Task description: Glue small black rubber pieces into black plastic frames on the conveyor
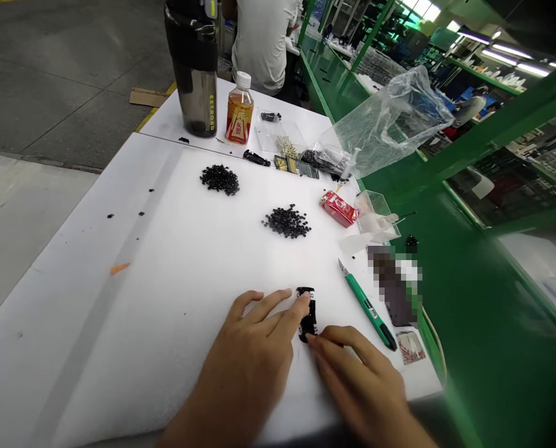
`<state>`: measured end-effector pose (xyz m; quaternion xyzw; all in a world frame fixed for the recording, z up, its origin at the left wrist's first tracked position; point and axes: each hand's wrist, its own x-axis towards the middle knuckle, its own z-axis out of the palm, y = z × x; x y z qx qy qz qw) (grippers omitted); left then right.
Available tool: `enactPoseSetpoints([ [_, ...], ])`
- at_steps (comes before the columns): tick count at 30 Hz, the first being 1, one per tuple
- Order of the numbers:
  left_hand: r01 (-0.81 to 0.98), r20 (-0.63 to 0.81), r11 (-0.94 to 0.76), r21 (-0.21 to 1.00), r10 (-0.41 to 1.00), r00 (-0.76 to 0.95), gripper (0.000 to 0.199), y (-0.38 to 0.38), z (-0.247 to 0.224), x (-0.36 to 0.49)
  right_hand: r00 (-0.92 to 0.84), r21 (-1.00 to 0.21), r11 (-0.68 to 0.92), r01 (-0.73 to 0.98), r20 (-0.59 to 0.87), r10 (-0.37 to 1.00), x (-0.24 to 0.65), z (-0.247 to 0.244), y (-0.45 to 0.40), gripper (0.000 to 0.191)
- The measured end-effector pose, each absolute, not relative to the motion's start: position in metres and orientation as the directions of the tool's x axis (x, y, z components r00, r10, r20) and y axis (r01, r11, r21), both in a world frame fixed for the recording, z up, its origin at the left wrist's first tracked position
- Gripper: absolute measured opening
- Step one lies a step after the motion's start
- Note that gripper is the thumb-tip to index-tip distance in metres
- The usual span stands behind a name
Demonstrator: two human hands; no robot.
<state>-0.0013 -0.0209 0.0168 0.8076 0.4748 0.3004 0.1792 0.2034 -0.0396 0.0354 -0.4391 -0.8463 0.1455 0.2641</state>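
Observation:
A small black plastic part (311, 314) lies on the white table surface, its long side running away from me. My left hand (254, 348) is spread over the table to the left of it, index fingertip resting on the part's upper half and the other fingers stretched out. At the part's near end, my right hand (357, 373) has its thumb and index finger pressed together. Whatever sits between those fingertips is too small or hidden to make out. A green utility knife (368, 311) with its blade out lies just right of my right hand.
Two piles of tiny black pieces, a nearer pile (287, 222) and a farther pile (220, 179), lie ahead. A red box (339, 208), a clear tray (378, 214) and a plastic bag (390, 124) line the right. Behind stand a drink bottle (240, 112), a tumbler (196, 93) and a seated person (261, 43).

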Motion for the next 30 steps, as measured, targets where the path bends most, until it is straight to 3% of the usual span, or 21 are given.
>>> enactPoseSetpoints([
  [3, 0.670, 0.297, -0.446, 0.593, 0.895, 0.333, 0.050, -0.020, 0.023, -0.002, -0.280, -0.521, 0.444, 0.729, 0.365, 0.888, 0.211, 0.049, -0.031, 0.017],
  [5, 0.726, 0.287, -0.413, 0.549, 0.910, 0.301, 0.049, -0.019, 0.025, -0.001, -0.096, -0.506, 0.270, 0.819, 0.343, 0.934, 0.224, 0.058, -0.012, 0.006],
  [7, 0.784, 0.289, -0.397, 0.477, 0.913, 0.287, 0.046, -0.018, 0.025, -0.001, 0.119, -0.525, 0.041, 0.850, 0.267, 0.956, 0.238, 0.061, 0.017, 0.024],
  [9, 0.809, 0.294, -0.401, 0.431, 0.910, 0.294, 0.044, -0.017, 0.023, 0.000, 0.254, -0.608, -0.100, 0.788, 0.173, 0.952, 0.249, 0.056, 0.051, 0.055],
  [11, 0.820, 0.293, -0.412, 0.396, 0.904, 0.313, 0.046, -0.016, 0.022, 0.000, 0.241, -0.699, -0.109, 0.706, 0.093, 0.966, 0.253, 0.046, 0.082, 0.075],
  [12, 0.825, 0.289, -0.418, 0.380, 0.901, 0.323, 0.047, -0.016, 0.021, 0.000, 0.205, -0.722, -0.094, 0.685, 0.067, 0.976, 0.253, 0.040, 0.093, 0.072],
  [15, 0.833, 0.267, -0.424, 0.355, 0.900, 0.345, 0.050, -0.015, 0.021, -0.001, 0.124, -0.719, -0.058, 0.693, 0.039, 0.991, 0.246, 0.034, 0.106, 0.039],
  [18, 0.831, 0.223, -0.415, 0.370, 0.908, 0.354, 0.052, -0.014, 0.023, -0.002, 0.215, -0.750, -0.065, 0.659, 0.104, 0.971, 0.240, 0.045, 0.083, 0.037],
  [20, 0.832, 0.194, -0.401, 0.382, 0.916, 0.352, 0.053, -0.014, 0.024, -0.003, 0.308, -0.841, -0.118, 0.528, 0.060, 0.949, 0.239, 0.055, 0.056, 0.039],
  [22, 0.835, 0.177, -0.394, 0.384, 0.919, 0.352, 0.053, -0.014, 0.025, -0.004, 0.373, -0.935, -0.220, 0.280, -0.105, 0.922, 0.238, 0.061, 0.029, 0.037],
  [24, 0.835, 0.178, -0.403, 0.376, 0.915, 0.361, 0.052, -0.014, 0.024, -0.005, 0.415, -0.952, -0.307, -0.011, -0.283, 0.865, 0.233, 0.059, 0.007, 0.034],
  [26, 0.834, 0.183, -0.417, 0.362, 0.909, 0.375, 0.049, -0.013, 0.024, -0.005, 0.400, -0.921, -0.291, -0.261, -0.377, 0.835, 0.224, 0.053, -0.006, 0.040],
  [28, 0.832, 0.186, -0.426, 0.356, 0.905, 0.383, 0.046, -0.013, 0.024, -0.004, 0.369, -0.904, -0.241, -0.352, -0.370, 0.853, 0.213, 0.045, -0.013, 0.048],
  [30, 0.830, 0.184, -0.423, 0.364, 0.906, 0.381, 0.044, -0.012, 0.025, -0.004, 0.363, -0.922, -0.238, -0.307, -0.344, 0.866, 0.205, 0.040, -0.016, 0.053],
])
